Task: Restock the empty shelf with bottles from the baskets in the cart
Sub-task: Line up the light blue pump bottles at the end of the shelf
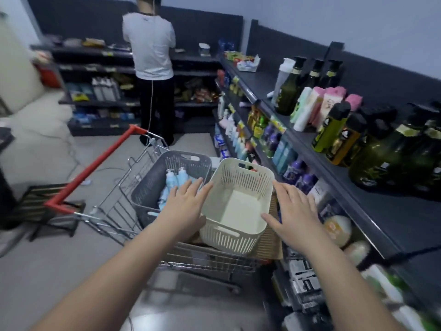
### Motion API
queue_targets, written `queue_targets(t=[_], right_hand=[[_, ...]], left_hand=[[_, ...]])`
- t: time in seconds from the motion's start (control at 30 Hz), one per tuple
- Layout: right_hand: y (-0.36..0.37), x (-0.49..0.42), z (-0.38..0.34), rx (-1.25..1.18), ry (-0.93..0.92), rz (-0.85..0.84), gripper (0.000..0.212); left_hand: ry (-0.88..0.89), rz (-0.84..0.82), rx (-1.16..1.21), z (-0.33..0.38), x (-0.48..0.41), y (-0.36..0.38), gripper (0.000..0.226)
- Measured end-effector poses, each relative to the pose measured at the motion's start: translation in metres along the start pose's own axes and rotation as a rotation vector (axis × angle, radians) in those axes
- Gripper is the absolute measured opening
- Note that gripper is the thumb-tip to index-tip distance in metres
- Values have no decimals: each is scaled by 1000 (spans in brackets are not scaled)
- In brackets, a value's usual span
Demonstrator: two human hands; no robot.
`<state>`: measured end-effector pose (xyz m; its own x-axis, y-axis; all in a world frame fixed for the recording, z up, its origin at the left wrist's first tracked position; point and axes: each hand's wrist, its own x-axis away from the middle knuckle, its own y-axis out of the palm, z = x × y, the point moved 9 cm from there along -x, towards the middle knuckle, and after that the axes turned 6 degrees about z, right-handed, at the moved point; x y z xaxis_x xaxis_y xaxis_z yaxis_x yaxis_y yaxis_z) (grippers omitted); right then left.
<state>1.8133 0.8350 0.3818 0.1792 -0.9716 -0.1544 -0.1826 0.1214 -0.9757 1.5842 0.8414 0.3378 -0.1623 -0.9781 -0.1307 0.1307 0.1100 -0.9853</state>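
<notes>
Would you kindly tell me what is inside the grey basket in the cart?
The grey basket holds pale blue bottles with white tops. The left hand and the basket's wall cover part of them, so their number cannot be told.

Right-edge bottles (421,161) — blurred, cut off

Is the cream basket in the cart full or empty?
Empty. The cream basket shows only its bare bottom, with nothing inside.
</notes>
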Motion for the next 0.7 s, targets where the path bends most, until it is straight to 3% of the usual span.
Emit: queue_targets(t=[0.1,0.37,0.7], right_hand=[[20,-31,-22,-68,-63,-31,82],[92,-115,-56,-208,-223,-153,84],[138,-195,-83,-237,-371,-281,82]], left_hand=[[-87,-4,-3,-30,-1,8,75],[-311,-102,2,-104,-24,39,91],[-458,-107,30,-133,-74,51,87]])
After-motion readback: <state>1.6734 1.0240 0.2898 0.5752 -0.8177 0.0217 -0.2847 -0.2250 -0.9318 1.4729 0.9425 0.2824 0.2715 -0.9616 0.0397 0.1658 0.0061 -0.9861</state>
